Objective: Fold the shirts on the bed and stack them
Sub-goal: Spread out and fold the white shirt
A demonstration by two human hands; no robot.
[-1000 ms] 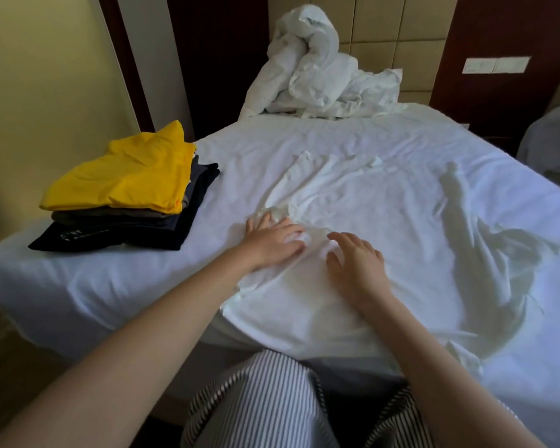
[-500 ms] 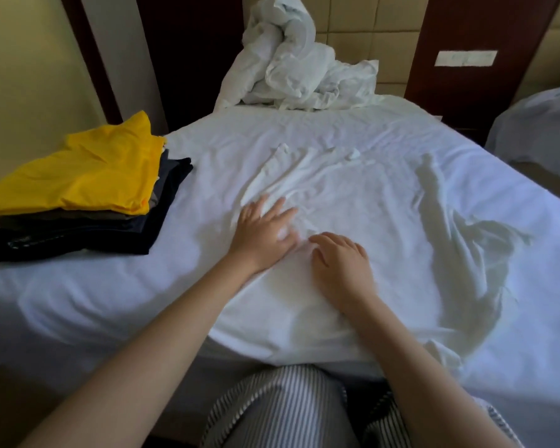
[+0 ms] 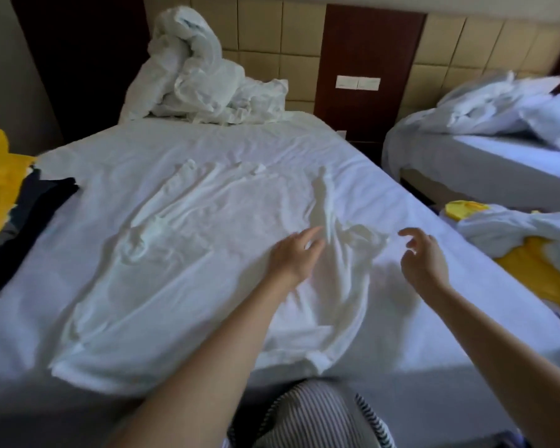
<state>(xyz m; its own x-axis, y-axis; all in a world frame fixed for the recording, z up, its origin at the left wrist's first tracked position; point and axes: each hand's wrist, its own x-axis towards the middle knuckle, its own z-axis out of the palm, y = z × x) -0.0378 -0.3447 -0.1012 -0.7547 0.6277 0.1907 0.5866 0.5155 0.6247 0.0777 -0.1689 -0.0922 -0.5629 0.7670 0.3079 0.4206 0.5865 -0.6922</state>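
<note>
A white shirt [image 3: 175, 286] lies spread and wrinkled on the white bed [image 3: 417, 318], its hem at the near edge. Its right sleeve [image 3: 359, 237] is bunched up beside my hands. My left hand [image 3: 293, 257] hovers over the shirt's right side, fingers apart, just left of that sleeve. My right hand [image 3: 424, 257] is in the air to the sleeve's right, fingers loosely curled, holding nothing. A stack of folded shirts [image 3: 0, 202], yellow on top of dark ones, sits at the bed's left edge, partly cut off by the frame.
A crumpled white duvet [image 3: 194, 76] is heaped at the head of the bed. A second bed [image 3: 485, 163] stands to the right across a narrow gap. Yellow and white clothes [image 3: 524, 250] lie in a pile at the right.
Both hands left the shirt's left-middle part and moved right toward the bunched sleeve. The view swung right, so the folded stack slid to the left edge.
</note>
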